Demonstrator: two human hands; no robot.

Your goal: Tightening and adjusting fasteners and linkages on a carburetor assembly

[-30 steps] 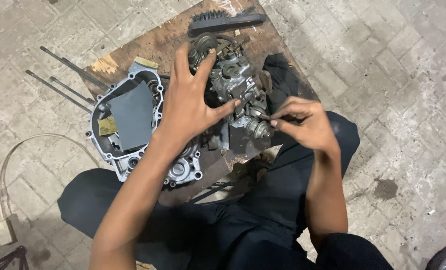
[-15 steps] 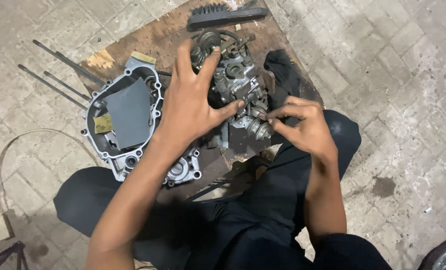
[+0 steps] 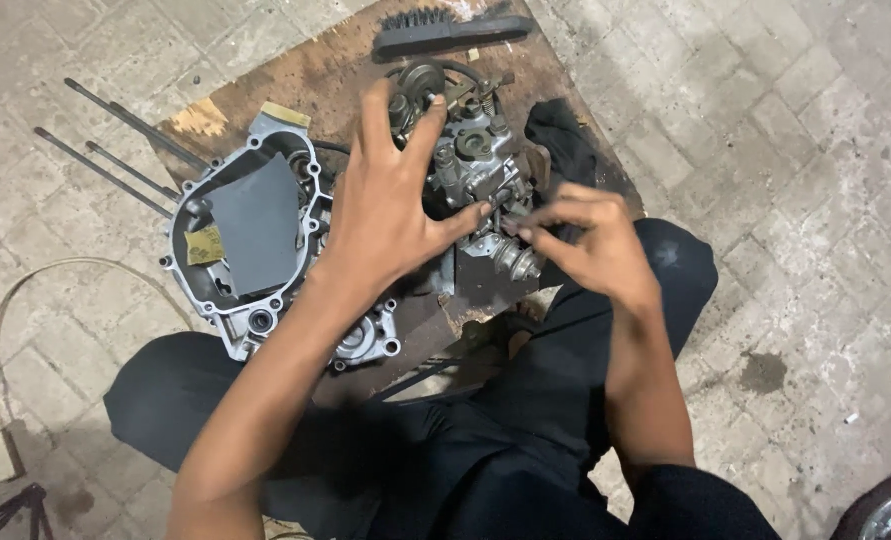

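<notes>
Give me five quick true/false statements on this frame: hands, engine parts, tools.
1. The left hand lies spread on the grey engine assembly. True.
2. The right hand rests flat on the floor. False: its fingers pinch at the assembly's near side.
3. A dark brush lies at the board's far end. True.
4. The aluminium casing sits right of the assembly. False: left.
5. Long thin rods lie on the paving. True.

left side: blocked – engine cover [image 3: 255, 235], rods [image 3: 115, 150]
far edge: brush [image 3: 450, 32]
right: black rag [image 3: 565, 140], then open floor [image 3: 795, 200]
</notes>
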